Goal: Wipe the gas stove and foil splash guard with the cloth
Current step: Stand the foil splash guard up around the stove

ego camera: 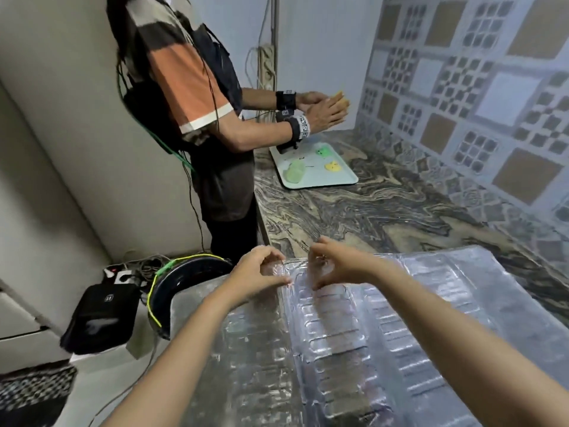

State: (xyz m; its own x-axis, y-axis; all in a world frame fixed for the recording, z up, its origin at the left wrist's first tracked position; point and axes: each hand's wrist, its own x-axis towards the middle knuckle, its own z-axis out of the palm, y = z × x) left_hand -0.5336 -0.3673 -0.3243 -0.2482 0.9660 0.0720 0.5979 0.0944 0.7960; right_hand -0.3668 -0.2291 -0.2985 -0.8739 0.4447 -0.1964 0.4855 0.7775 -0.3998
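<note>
The shiny foil splash guard (385, 318) fills the lower middle and right, its embossed panels folded at an angle over the counter. My left hand (261, 269) pinches the guard's top edge near a fold. Just to its right, my right hand (332, 263) pinches the same edge with thumb and fingers. The image is blurred around the hands. No cloth and no gas stove can be seen.
Another person (191, 112) stands at the far left of the marbled counter (385, 211), hands together over a white tray (348, 180) with green and yellow shapes. A patterned tile wall (462, 87) runs along the right. On the floor lie a black bag (101, 315), a dark round bin (181, 285) and cables.
</note>
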